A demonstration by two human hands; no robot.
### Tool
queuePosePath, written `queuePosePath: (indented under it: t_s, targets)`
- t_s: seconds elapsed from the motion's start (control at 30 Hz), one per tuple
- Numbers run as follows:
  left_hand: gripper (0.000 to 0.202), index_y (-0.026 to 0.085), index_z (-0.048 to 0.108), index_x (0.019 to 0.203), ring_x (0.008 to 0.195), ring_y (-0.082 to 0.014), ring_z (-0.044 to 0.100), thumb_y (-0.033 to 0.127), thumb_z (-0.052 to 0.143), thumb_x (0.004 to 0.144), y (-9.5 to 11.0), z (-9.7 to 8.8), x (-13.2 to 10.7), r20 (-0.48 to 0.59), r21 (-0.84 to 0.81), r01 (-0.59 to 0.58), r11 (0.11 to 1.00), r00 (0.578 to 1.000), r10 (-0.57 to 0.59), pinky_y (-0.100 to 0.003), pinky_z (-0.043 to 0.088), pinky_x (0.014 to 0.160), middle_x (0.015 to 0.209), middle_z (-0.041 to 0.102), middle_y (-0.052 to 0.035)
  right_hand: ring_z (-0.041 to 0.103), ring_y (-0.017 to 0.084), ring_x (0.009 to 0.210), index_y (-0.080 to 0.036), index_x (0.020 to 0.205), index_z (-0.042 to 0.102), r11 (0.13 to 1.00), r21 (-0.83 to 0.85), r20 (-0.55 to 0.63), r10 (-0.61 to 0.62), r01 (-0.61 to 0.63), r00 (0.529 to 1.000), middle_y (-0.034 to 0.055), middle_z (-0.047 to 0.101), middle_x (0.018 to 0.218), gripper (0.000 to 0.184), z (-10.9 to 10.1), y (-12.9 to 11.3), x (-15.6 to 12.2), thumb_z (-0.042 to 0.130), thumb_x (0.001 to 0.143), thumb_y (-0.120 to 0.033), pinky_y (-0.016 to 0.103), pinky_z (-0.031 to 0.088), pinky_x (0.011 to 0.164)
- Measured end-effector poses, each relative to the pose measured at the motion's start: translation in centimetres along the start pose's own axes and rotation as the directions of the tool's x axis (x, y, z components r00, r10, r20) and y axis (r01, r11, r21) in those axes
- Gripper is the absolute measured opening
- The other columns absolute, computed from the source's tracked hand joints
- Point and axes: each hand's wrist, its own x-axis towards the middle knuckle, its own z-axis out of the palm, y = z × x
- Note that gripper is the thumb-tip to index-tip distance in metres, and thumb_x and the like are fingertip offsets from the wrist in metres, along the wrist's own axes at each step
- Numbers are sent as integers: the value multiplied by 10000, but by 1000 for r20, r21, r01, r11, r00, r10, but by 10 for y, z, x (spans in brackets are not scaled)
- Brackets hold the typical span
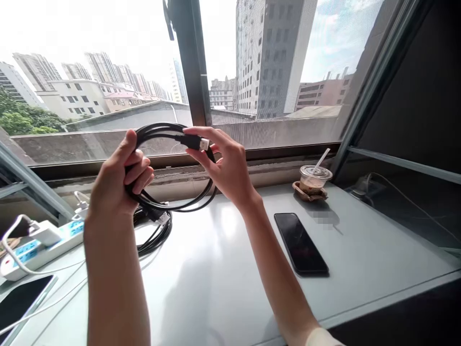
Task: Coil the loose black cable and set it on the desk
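Note:
A black cable wound into a loose coil is held up above the table, in front of the window. My left hand is closed around the left side of the coil, thumb on top. At the upper right of the loop, my right hand pinches the cable near its black plug, whose metal end points right. Behind and below my left hand, a second coiled black cable lies on the table, partly hidden by my wrist, with its plug showing.
A white table carries a black phone and a lidded plastic cup with a straw. On the left are a white power strip with chargers and another device under a white cord. A window frame rises behind.

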Motion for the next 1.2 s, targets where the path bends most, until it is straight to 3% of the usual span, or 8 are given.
queuePosePath:
  t_s: [0.13,0.33,0.5,0.57,0.73,0.83,1.0,1.2]
  targets:
    - [461,207,253,512,270,-23,166,371,379,924,-1,5,-3,41,-12,-19,1000,999,19,-208,151,299,361,180,84,604,26,693,-207,1146,518,998,51,-52,28,-26,998,-51,607,1119,232,1,2,-2,476,921,-247,141,491,655]
    - [381,192,380,582,330,-26,301,416,539,847,-10,4,3,176,45,37,998,983,-45,-169,267,361,401,240,93,619,100,935,-201,1111,512,995,66,-159,88,-78,983,-12,636,1055,208,8,28,-4,472,907,-195,202,507,787]
    - [360,146,533,745,694,-152,643,473,678,707,-35,-6,13,332,316,137,939,911,-245,-268,508,712,641,611,0,629,137,893,-190,1079,526,975,27,-307,217,-219,927,41,645,1010,201,10,57,-9,470,886,-206,268,491,839]
    - [356,139,537,890,738,-171,661,450,638,748,-52,-4,17,301,421,217,881,882,-362,-296,524,740,768,675,-42,624,148,883,-191,1064,544,952,-6,-289,291,-306,912,45,649,985,207,13,68,-15,491,864,-207,280,492,822]
    - [225,89,478,976,490,-208,637,289,437,879,-90,3,27,140,631,407,660,777,-614,-336,546,560,558,614,-42,624,130,625,-211,1080,555,817,-88,-71,565,-569,822,45,634,961,257,22,94,-32,515,832,-263,268,500,606]
    - [137,101,467,942,468,-181,613,212,449,864,-97,-2,32,129,611,359,706,834,-536,-283,513,489,539,593,-26,598,106,492,-215,1033,553,785,-99,38,618,-612,786,29,631,930,263,18,102,-35,570,785,-303,242,472,518]
    - [90,155,436,954,558,-131,612,169,458,868,-103,-14,40,106,585,233,777,927,-359,-215,485,513,629,605,-2,654,133,652,-233,1114,507,801,-179,120,594,-571,796,18,639,915,332,15,104,-31,563,803,-333,247,478,649]
    - [167,129,526,1037,805,-142,609,167,483,880,-147,-14,48,-37,713,191,674,971,-236,-295,517,705,920,612,-60,607,190,960,-260,1084,533,684,-442,199,706,-581,680,26,657,1029,222,42,120,-60,453,880,-295,280,415,736]
